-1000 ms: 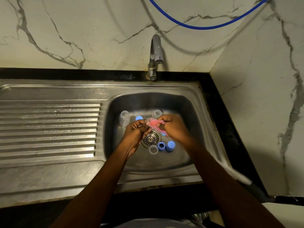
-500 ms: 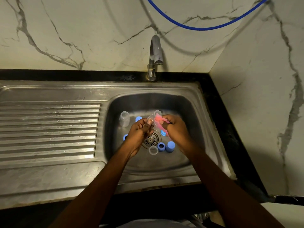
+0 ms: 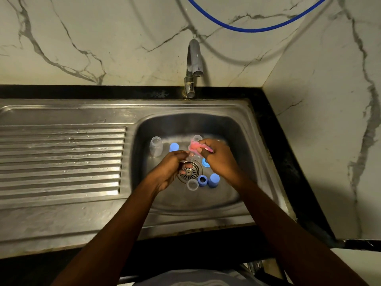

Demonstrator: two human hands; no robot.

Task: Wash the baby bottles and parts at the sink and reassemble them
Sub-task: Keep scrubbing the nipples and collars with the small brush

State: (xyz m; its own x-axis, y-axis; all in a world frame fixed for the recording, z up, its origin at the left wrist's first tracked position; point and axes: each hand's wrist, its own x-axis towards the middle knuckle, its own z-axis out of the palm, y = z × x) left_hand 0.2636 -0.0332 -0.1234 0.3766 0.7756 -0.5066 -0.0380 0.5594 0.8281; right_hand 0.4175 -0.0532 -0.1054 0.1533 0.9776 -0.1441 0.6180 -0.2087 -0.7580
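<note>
In the head view, both hands are held close together, low inside the sink [image 3: 253, 182], over the drain [image 3: 190, 173]. The right hand [image 3: 219, 161] is closed around a pink brush [image 3: 194, 148], if it is read correctly. Its long axis runs roughly crosswise, and the soft end sticks out towards the left hand [image 3: 170, 169], almost touching its fingertips. The fingers of the left hand are curled, and something small and clear may be pinched in them, but this cannot be told for sure. The other parts are spread around the hands on the bottom of the basin. A clear bottle [image 3: 156, 146] and a blue cap [image 3: 173, 147] are found on the far left, nearer to the left hand. A blue ring [image 3: 204, 162] lies just beside the right hand. On the near side of the drain, between the two wrists, a clear cap [image 3: 192, 184], a second blue ring [image 3: 202, 180] and a second blue cap [image 3: 214, 180] are lined up close to each other. No water is seen running from the tap [image 3: 193, 58]. It is judged that the next piece would be taken most easily by the left hand, since the right one is occupied with the brush.
</note>
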